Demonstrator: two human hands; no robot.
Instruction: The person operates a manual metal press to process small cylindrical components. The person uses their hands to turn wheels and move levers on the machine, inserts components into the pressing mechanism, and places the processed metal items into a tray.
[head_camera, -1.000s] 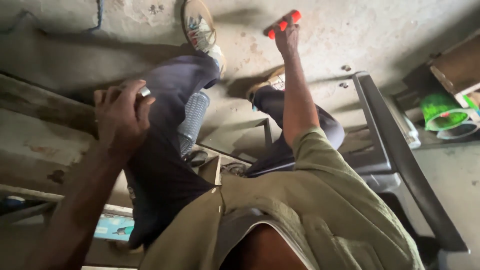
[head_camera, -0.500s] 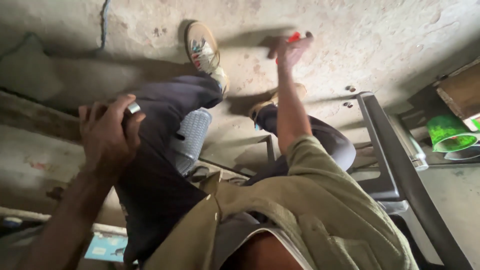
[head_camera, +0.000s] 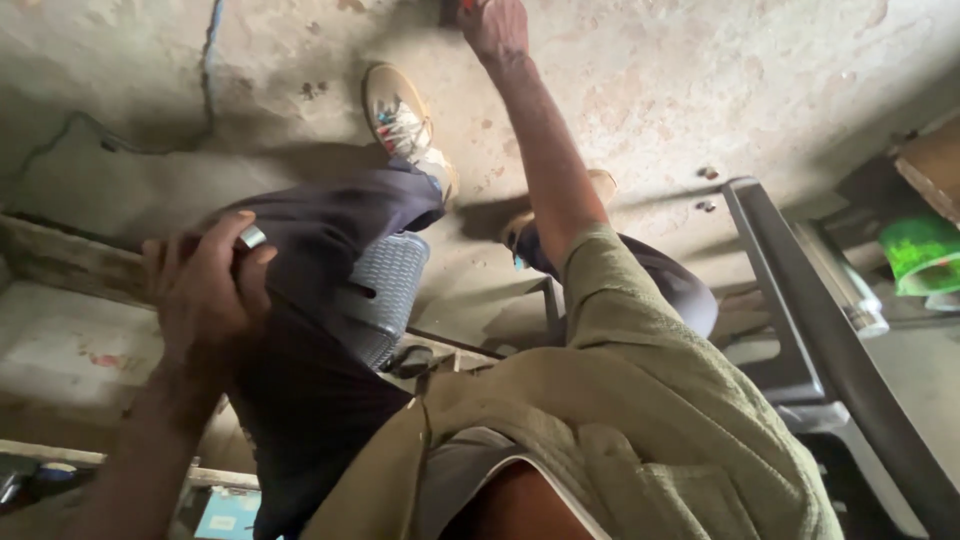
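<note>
Your right hand (head_camera: 497, 27) is stretched far out over the concrete floor (head_camera: 760, 90), at the top edge of the view, and its grip looks closed around a small red thing (head_camera: 466, 6) of which only a sliver shows past the fingers; what it is cannot be told, nor whether it touches the floor. Judging from this, the reach is at its far end and the thing is already in the grip, so the pick seems done, with nothing yet set anywhere. Your left hand (head_camera: 205, 290) is well back from that grip, curled on your left knee, and a small shiny metal piece (head_camera: 252, 237) sits at its fingertips; whether it is pinched or merely a ring is unclear. Between the two hands lie your shoe (head_camera: 398, 112) and a grey woven plastic stool (head_camera: 385, 295). To the right of the reaching arm stands a dark plastic chair (head_camera: 800, 300), with a green container (head_camera: 920, 255) beyond it.
</note>
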